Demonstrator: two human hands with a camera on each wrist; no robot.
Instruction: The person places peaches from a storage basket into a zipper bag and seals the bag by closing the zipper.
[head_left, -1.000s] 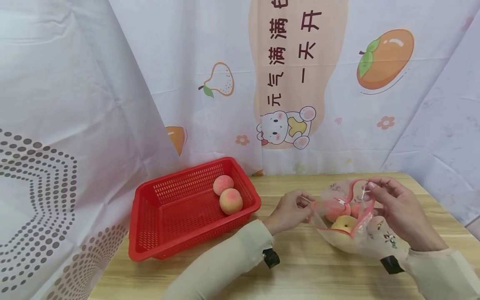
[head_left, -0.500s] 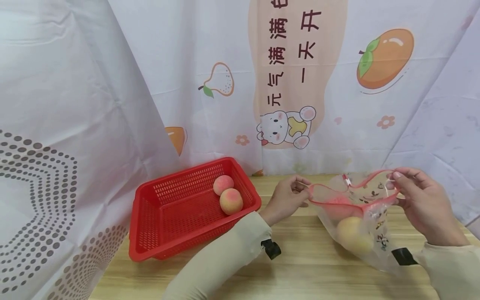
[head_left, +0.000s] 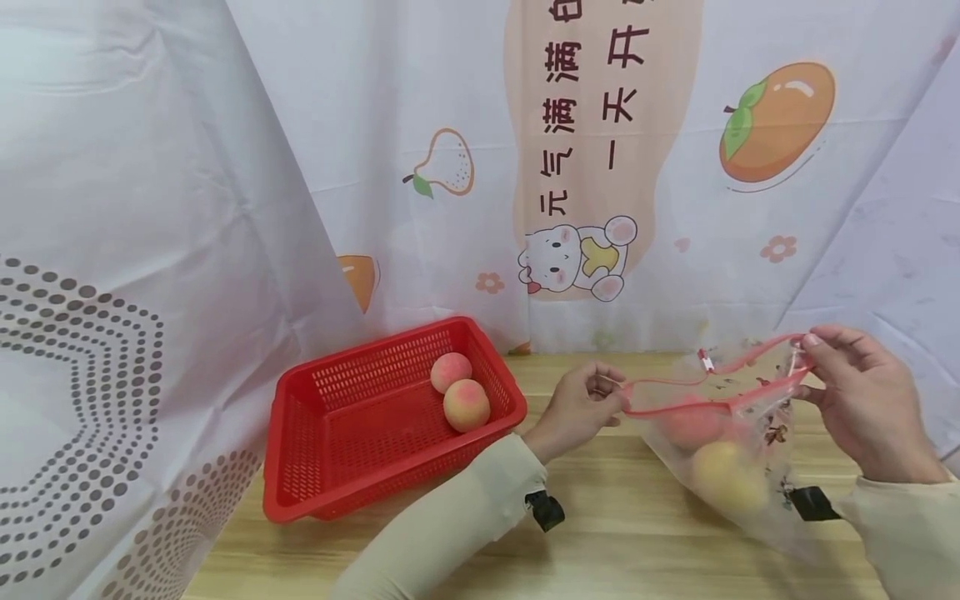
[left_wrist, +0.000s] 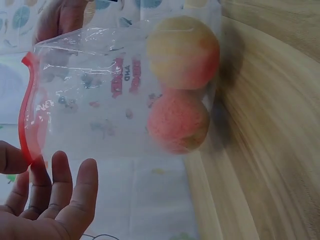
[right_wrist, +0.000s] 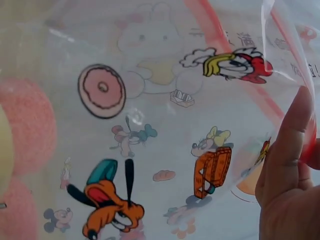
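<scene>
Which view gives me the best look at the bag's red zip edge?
The head view: it shows the red zip edge spanning from the left hand to the right hand, slider included. The left wrist view shows it only side-on; the right wrist view catches just cropped stretches toward the upper right.

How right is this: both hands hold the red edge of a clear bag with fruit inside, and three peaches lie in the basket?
The count is wrong: the head view shows two peaches in the basket. Left hand and right hand do hold the clear bag by its red edge, fruit inside.
</scene>
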